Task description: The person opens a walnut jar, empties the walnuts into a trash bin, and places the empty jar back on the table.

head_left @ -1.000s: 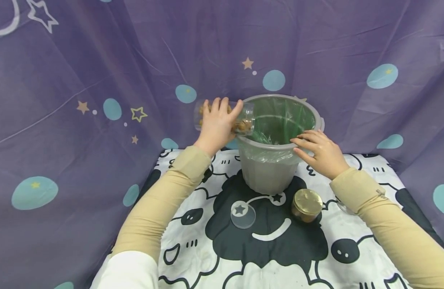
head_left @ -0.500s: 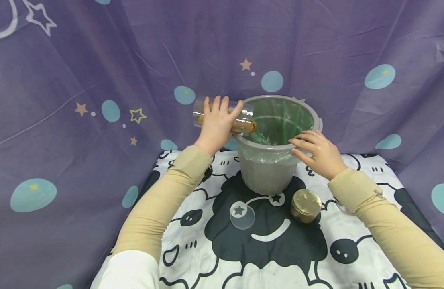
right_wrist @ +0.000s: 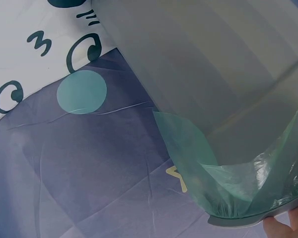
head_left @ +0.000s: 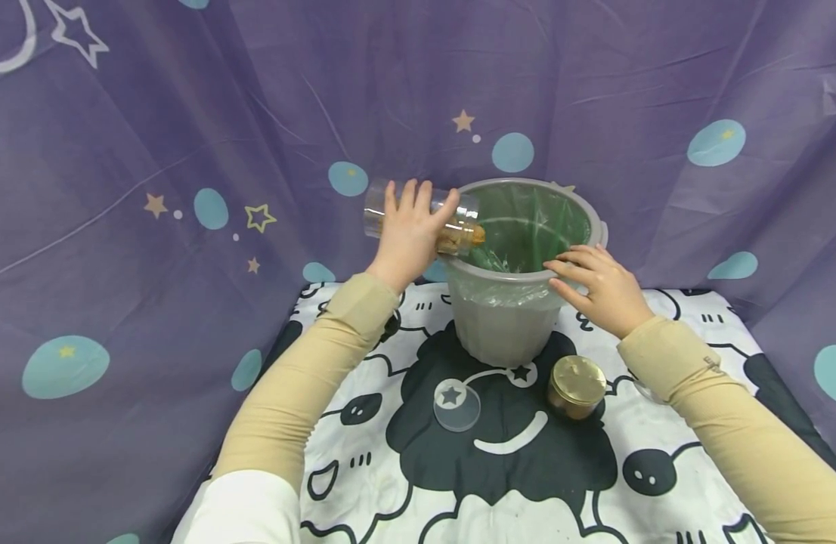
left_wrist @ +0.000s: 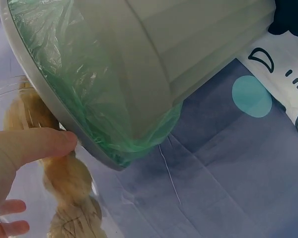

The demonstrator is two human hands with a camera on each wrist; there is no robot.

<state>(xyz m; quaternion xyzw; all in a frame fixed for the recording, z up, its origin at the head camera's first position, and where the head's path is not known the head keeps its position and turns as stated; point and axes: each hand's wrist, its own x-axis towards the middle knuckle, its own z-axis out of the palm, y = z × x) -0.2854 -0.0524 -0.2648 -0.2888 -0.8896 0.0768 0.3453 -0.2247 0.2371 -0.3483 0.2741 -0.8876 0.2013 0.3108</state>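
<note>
My left hand grips a clear plastic jar lying almost sideways, its mouth over the left rim of a grey trash can. Golden-brown lumps line the lower side of the jar, and one lump pokes out at its mouth. The thumb lies along the jar in the left wrist view. A clear-green bag lines the can and folds over its rim. With fairly straight fingers, my right hand rests on the can's right front rim; its fingertips show there in the right wrist view.
A gold-lidded container stands in front of the can. Left of it a clear round disc lies flat on the patterned cloth. A purple curtain hangs behind. Part of a clear object shows by the right sleeve.
The jar's base has risen slightly. Its brown lumps have slid toward the mouth, leaving the base end barer. My right hand stays at the rim.
</note>
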